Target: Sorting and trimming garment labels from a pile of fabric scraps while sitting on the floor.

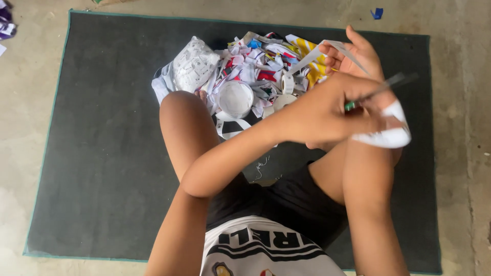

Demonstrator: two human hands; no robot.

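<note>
Here, left hand [319, 115] grip pinching scissors [381, 88]; right hand [358, 56] pinching paper strip [327, 48] near mat [102, 153] edge.

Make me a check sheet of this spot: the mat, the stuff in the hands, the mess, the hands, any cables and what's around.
Surface: dark grey mat with a green edge, lying on a concrete floor.
Job's things: a thin green-handled tool, blurred, and a white paper strip; white tape wraps the right wrist.
Clutter: a pile of paper scraps, a white crumpled bag and tape rolls on the mat.
Hands: left hand crosses over and grips the tool; right hand holds the paper strip.
Cables: nothing seen.
Surroundings: a blue scrap and purple scraps on the floor.
</note>
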